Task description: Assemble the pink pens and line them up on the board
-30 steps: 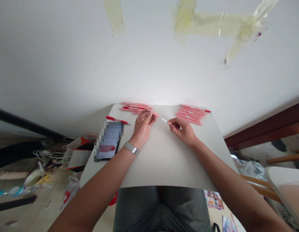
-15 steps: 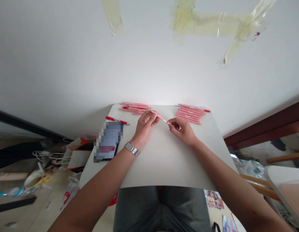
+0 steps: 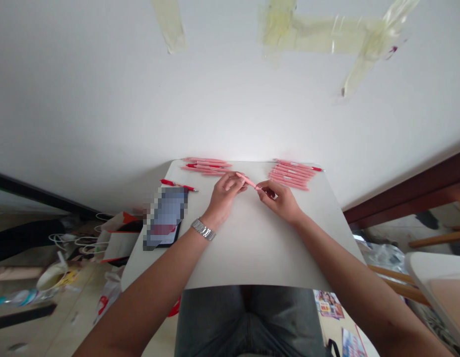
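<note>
Between my two hands, over the middle of the white table point(image 3: 248, 248), is a pink pen point(image 3: 247, 180). My left hand point(image 3: 223, 196), with a metal watch at the wrist, pinches its pink barrel near the upper left end. My right hand point(image 3: 280, 199) has its fingers closed on the lower right end, which they partly hide. The barrel and the end in my right hand now meet, or nearly so. Behind my left hand lies a loose group of pink pens point(image 3: 207, 162), with a red one among them. Past my right hand a row of pink pens point(image 3: 291, 176) lies side by side.
A phone point(image 3: 166, 215), its screen pixelated, lies at the table's left side, with a red pen point(image 3: 178, 185) just above it. The taped wall point(image 3: 222, 99) rises at the table's back edge. Paper bags point(image 3: 120, 238) stand on the left; a white chair point(image 3: 434, 272) is at right.
My hands have come slightly closer together. The white length of refill that showed between the barrel and my right hand is now covered by the pink barrel.
</note>
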A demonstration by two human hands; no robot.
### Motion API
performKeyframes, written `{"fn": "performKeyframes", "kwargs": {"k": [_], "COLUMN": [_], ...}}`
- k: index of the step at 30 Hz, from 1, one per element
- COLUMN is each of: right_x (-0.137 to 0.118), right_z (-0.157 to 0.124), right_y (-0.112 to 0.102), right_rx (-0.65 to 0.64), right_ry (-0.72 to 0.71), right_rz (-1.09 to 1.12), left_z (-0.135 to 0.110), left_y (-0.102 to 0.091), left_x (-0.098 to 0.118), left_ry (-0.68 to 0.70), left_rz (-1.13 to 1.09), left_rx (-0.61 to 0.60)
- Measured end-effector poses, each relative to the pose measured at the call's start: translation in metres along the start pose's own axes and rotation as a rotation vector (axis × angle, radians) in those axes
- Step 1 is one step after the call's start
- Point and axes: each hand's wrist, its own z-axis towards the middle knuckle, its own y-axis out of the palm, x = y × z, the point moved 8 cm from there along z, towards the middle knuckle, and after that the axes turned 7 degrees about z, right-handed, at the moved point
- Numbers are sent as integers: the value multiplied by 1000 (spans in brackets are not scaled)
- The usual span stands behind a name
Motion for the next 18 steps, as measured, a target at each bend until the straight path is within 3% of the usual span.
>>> {"fn": "performKeyframes", "kwargs": {"k": [18], "right_x": [-4], "right_z": [1], "right_y": [-1], "right_rx": [4], "right_ry": [-31], "right_rz": [-18], "left_z": [-2], "left_y": [4], "left_x": [-1], "left_ry": [1], "left_rz": [67], "left_rx": [-64]}}
